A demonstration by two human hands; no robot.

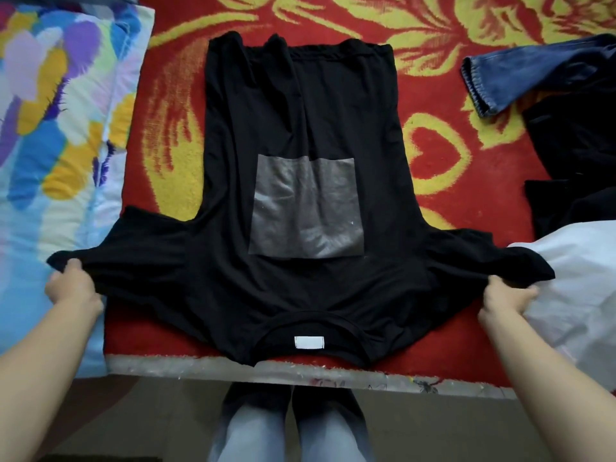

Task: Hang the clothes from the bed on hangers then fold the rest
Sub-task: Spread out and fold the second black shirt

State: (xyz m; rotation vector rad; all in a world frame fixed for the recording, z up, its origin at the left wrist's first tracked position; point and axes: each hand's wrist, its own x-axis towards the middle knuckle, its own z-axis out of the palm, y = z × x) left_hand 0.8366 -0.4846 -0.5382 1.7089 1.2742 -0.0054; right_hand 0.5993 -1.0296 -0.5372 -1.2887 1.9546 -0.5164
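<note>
1. A black T-shirt [300, 111] lies spread flat on the bed [200, 370]. Its collar is at the near edge and its hem is at the far end.
2. The shirt rests on a red and yellow blanket [440, 155] that covers the bed.
3. A grey square print [305, 206] shows on the middle of the shirt. A white label [309, 342] sits inside the collar on the near side.
4. The left hand [71, 286] is at the near left. Its fingers are clenched on the end of the shirt's left sleeve, and the cloth is bunched in the grip.
5. The right hand [506, 295] is at the near right. Its fingers likewise grasp the end of the right sleeve.
6. Both sleeves are drawn outward to the sides, so the shirt's shoulders are stretched wide between the two hands.
7. Blue jeans [533, 75] lie at the far right of the bed, well apart from the shirt.
8. A dark garment [573, 155] lies crumpled just nearer than the jeans, on the right.
9. A white cloth [573, 278] lies at the near right, just beside the right hand.
10. A colourful quilt [60, 128] covers the left side of the bed, beside the shirt.
</note>
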